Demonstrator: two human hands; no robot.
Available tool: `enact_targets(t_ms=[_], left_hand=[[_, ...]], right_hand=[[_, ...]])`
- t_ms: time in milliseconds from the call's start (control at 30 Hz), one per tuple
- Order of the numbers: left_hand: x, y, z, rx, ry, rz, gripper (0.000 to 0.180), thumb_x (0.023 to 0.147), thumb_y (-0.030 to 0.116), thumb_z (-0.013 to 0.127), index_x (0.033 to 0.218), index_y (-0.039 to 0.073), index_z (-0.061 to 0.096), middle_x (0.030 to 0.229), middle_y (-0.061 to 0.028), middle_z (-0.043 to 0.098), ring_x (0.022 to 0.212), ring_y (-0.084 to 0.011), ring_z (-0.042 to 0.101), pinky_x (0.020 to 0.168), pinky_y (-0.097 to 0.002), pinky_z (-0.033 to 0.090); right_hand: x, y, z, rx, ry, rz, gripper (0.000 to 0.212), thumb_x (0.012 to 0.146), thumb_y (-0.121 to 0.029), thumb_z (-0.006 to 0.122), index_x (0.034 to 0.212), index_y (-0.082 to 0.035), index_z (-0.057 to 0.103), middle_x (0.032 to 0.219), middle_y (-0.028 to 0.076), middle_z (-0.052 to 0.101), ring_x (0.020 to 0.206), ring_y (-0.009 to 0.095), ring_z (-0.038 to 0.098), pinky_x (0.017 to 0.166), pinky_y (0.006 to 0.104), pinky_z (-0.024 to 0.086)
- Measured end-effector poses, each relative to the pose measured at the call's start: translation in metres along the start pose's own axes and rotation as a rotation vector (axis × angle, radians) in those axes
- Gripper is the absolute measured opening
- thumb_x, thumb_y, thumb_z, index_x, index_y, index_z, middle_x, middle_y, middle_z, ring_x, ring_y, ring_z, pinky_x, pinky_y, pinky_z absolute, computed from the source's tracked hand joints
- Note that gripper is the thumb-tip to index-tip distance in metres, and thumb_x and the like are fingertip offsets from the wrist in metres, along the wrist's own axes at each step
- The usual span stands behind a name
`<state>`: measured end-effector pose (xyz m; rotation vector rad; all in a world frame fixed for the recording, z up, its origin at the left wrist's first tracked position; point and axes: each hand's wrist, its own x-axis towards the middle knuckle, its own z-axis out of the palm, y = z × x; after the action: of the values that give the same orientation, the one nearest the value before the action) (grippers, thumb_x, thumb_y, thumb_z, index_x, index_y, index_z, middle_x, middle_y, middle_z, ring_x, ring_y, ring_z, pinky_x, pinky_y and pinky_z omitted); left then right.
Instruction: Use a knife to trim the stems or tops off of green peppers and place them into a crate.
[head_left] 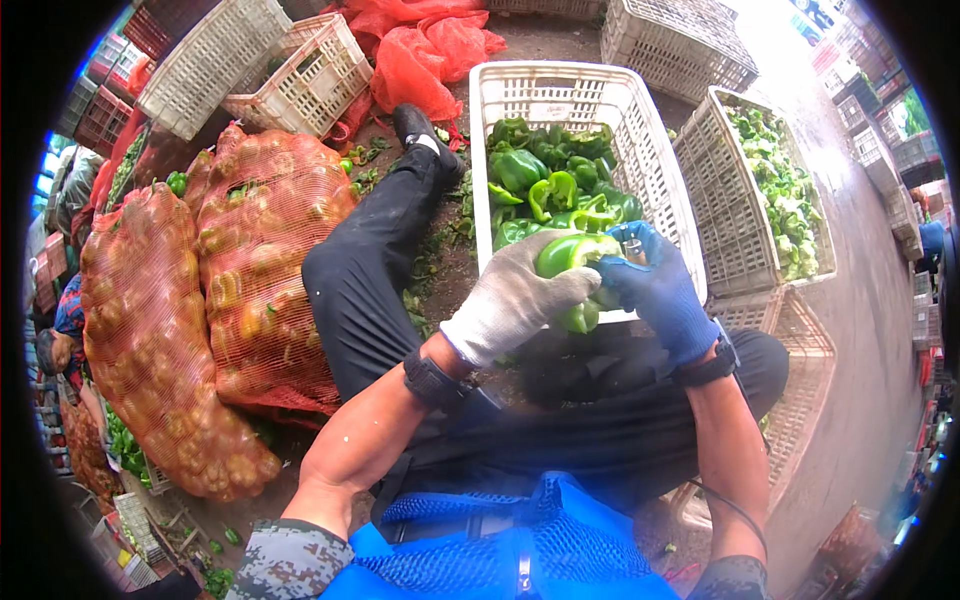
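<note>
My left hand (525,295), in a pale grey-white glove, is closed around a green bell pepper (573,254) above the near end of a white crate. Part of the pepper looks cut open, with pale flesh showing at its right side. My right hand (655,285), in a blue glove, has its fingers bent against that side. A small shiny metal piece (632,249) shows between the blue fingers; its kind is hard to make out. More green pepper (580,318) hangs just below my hands. Whole and cut green peppers (540,180) lie in the white crate (480,130).
Two red mesh sacks full of peppers (265,260) (150,330) stand at my left. Right of the white crate is another crate (725,185) holding green trimmings (775,180). Stacked crates (680,45) and red netting (420,65) lie beyond. My outstretched leg (365,270) lies between sacks and crate.
</note>
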<state>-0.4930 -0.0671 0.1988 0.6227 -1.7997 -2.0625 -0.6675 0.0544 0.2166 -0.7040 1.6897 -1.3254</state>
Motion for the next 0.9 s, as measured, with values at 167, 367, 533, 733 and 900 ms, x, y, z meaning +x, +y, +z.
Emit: enact_targets(t_ms=[167,367,533,733,900], left_hand=[[0.013,-0.004,-0.012,-0.375,-0.152,-0.132,0.054,0.101,0.027,0.070,0.145,-0.001,0.057,0.128,-0.0092,0.071,0.110,-0.0166,0.071,0.093,-0.0313,0.059],[0.017,-0.009,-0.009,-0.574,-0.308,-0.083,0.066,0.103,0.035,0.066,0.154,-0.002,0.048,0.147,-0.0141,0.061,0.131,-0.0238,0.063,0.111,-0.0389,0.051],[0.022,-0.022,-0.012,-0.723,-0.331,-0.130,0.072,0.098,0.031,0.068,0.156,-0.005,0.043,0.153,-0.0179,0.056,0.138,-0.0290,0.059,0.120,-0.0463,0.045],[0.021,-0.012,-0.005,-0.864,-0.287,-0.143,0.062,0.100,0.023,0.062,0.154,-0.005,0.046,0.140,-0.0164,0.066,0.124,-0.0241,0.068,0.107,-0.0395,0.056],[0.019,-0.009,-0.006,-0.752,-0.263,-0.107,0.065,0.097,0.021,0.065,0.154,-0.005,0.046,0.144,-0.0164,0.063,0.129,-0.0249,0.065,0.113,-0.0407,0.052]], right_hand=[[0.007,0.021,-0.018,0.434,-0.074,0.062,0.032,0.098,-0.027,0.076,0.122,-0.009,0.067,0.091,0.000,0.070,0.075,0.007,0.068,0.060,0.0209,0.052],[0.009,0.038,-0.035,0.314,-0.048,-0.012,0.042,0.108,-0.044,0.062,0.131,-0.010,0.068,0.101,0.002,0.073,0.082,0.011,0.073,0.066,0.0221,0.058],[0.004,0.019,-0.029,0.653,-0.036,0.173,0.047,0.111,-0.046,0.056,0.135,-0.007,0.067,0.103,0.005,0.076,0.080,0.011,0.072,0.065,0.0204,0.058],[-0.004,0.014,-0.043,0.638,-0.124,0.133,0.051,0.111,-0.049,0.053,0.135,-0.007,0.068,0.094,0.005,0.074,0.060,0.008,0.059,0.052,0.0202,0.048],[-0.012,0.007,-0.036,0.371,-0.026,0.074,0.040,0.107,-0.042,0.063,0.125,-0.007,0.068,0.087,0.003,0.073,0.059,0.005,0.057,0.049,0.0203,0.042]])
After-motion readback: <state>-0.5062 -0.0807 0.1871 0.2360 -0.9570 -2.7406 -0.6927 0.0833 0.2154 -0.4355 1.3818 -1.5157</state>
